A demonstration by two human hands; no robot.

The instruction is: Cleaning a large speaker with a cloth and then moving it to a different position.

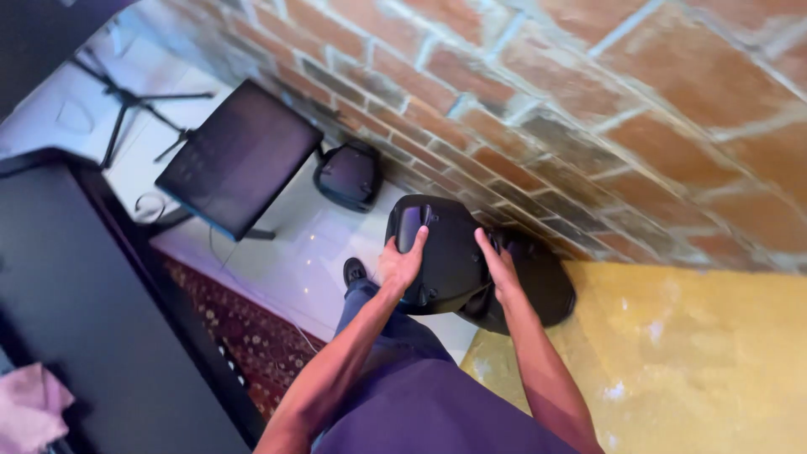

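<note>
Both hands grip a black backpack [450,252] held up close against the red brick wall [588,92]: the left hand [399,262] is clamped on its left side with the thumb pressed over a front pocket, and the right hand [498,267] is wrapped around its right side. Below it a second black bag [348,175] sits on the white floor [286,261] at the foot of the wall, just beside a dark tilted panel on a stand [239,157]. A patterned red rug [244,336] lies along the long black table [92,328] at the left.
</note>
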